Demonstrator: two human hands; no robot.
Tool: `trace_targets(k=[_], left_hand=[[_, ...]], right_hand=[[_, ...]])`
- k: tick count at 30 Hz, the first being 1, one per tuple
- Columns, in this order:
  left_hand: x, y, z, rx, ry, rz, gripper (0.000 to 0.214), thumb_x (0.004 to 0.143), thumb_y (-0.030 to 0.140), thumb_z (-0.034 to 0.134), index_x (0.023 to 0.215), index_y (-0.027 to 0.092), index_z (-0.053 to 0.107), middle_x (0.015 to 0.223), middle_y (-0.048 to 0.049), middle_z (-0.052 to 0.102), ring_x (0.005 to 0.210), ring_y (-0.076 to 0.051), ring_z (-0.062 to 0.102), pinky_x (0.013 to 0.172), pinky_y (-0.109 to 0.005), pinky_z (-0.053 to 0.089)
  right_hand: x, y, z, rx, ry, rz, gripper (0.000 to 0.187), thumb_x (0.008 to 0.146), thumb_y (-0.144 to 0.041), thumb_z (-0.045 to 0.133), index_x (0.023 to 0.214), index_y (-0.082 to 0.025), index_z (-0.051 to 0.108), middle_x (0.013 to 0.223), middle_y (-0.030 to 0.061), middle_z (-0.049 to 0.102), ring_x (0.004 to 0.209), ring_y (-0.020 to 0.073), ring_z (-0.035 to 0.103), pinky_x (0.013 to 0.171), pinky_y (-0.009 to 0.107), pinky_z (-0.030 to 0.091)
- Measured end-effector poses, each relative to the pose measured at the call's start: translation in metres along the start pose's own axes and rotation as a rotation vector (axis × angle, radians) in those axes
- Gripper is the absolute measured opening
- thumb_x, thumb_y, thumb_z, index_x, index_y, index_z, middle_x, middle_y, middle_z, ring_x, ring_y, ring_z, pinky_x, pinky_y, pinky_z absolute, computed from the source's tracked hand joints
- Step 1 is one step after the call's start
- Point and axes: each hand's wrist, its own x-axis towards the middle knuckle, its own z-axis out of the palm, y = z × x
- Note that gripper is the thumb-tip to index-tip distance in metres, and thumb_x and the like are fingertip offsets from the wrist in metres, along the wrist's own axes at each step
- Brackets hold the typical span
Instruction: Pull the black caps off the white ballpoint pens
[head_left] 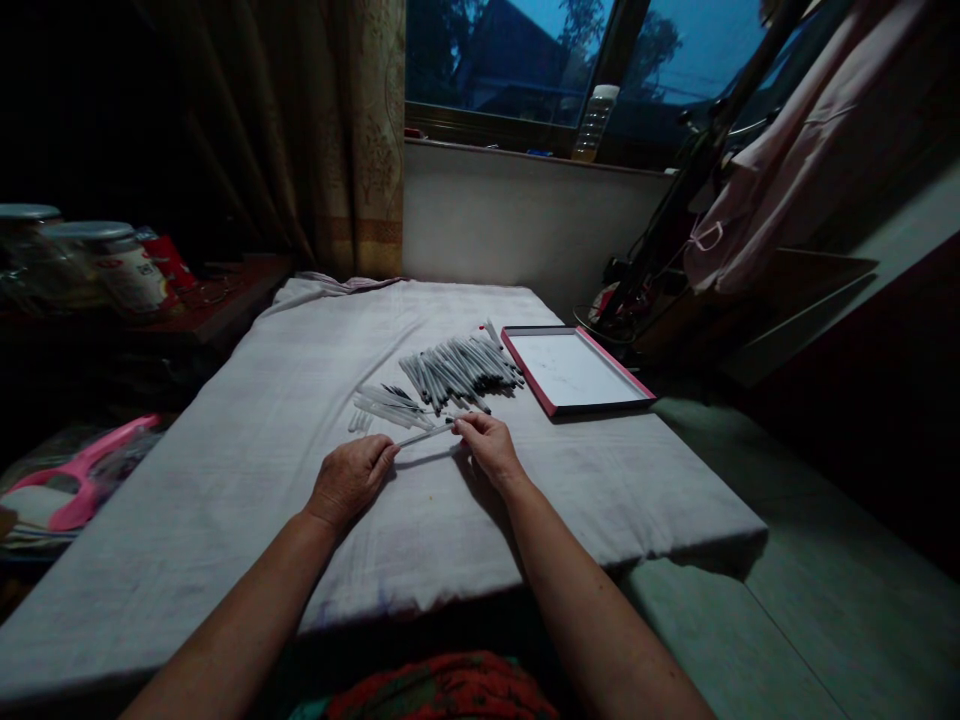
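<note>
Between my two hands a slim pen [424, 436] with a clear barrel and a dark end is held nearly level above the cloth. My left hand [351, 478] is closed on its left end, thumb along the top. The fingers of my right hand [487, 445] pinch the dark right end. Just beyond lies a heap of grey pens with dark ends [457, 368]. To the left of that heap are loose clear tubes [386, 405] and several thin dark pieces, too small to make out well.
A shallow box lid [574, 368] with pink and black edges lies right of the heap. White cloth [247, 480] covers the table. Jars [124, 270] stand on a dark side table at left, above a pink-handled object [82, 475]. A plastic bottle [595, 125] stands on the windowsill.
</note>
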Motion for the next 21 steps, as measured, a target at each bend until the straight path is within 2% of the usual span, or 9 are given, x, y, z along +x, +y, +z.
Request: trace_targets(k=[3,6,10,14,17,21], left_hand=[[0.000,0.001,-0.001,-0.009,-0.007,-0.007,0.039,0.100,0.045,0.036,0.083,0.023,0.063,0.076,-0.0016,0.070,0.069,-0.017,0.062,0.066,-0.028,0.040],[0.000,0.002,-0.002,-0.024,-0.004,-0.026,0.038,0.099,0.046,0.037,0.083,0.023,0.063,0.077,-0.0015,0.070,0.070,-0.017,0.063,0.067,-0.027,0.042],[0.001,-0.002,-0.003,-0.045,0.032,-0.088,0.037,0.097,0.048,0.038,0.087,0.024,0.064,0.084,-0.0023,0.072,0.076,-0.018,0.066,0.072,-0.027,0.045],[0.003,-0.010,-0.005,-0.049,0.110,-0.215,0.034,0.096,0.046,0.038,0.094,0.023,0.063,0.091,-0.0043,0.074,0.081,-0.019,0.068,0.072,-0.027,0.046],[0.004,-0.013,-0.004,-0.042,0.149,-0.298,0.031,0.095,0.045,0.040,0.098,0.022,0.061,0.093,-0.0049,0.074,0.080,-0.020,0.069,0.069,-0.027,0.046],[0.003,-0.012,-0.002,-0.031,0.157,-0.345,0.028,0.094,0.045,0.044,0.102,0.023,0.060,0.093,-0.0042,0.075,0.077,-0.021,0.070,0.067,-0.027,0.045]], right_hand=[[-0.001,-0.002,0.001,0.071,0.018,0.013,0.032,0.065,-0.049,0.075,0.066,-0.017,0.070,0.062,0.0013,0.071,0.053,0.0119,0.059,0.050,0.022,0.048],[0.002,-0.002,-0.001,0.123,0.071,0.023,0.030,0.064,-0.046,0.075,0.064,-0.017,0.067,0.061,0.0000,0.069,0.049,0.0099,0.057,0.047,0.020,0.046],[0.013,-0.001,-0.017,0.175,0.245,0.035,0.027,0.071,-0.043,0.072,0.072,-0.018,0.063,0.065,0.0004,0.070,0.047,0.0088,0.056,0.039,0.017,0.040],[0.023,-0.002,-0.033,0.192,0.406,0.041,0.020,0.079,-0.038,0.064,0.077,-0.018,0.058,0.069,0.0002,0.071,0.049,0.0091,0.059,0.036,0.014,0.036],[0.025,-0.004,-0.024,0.187,0.400,0.036,0.013,0.082,-0.030,0.061,0.080,-0.018,0.060,0.071,0.0004,0.072,0.052,0.0094,0.063,0.039,0.014,0.039],[0.026,-0.008,0.010,0.162,0.333,0.028,0.007,0.084,-0.022,0.059,0.078,-0.018,0.061,0.069,-0.0008,0.073,0.052,0.0083,0.064,0.046,0.016,0.047]])
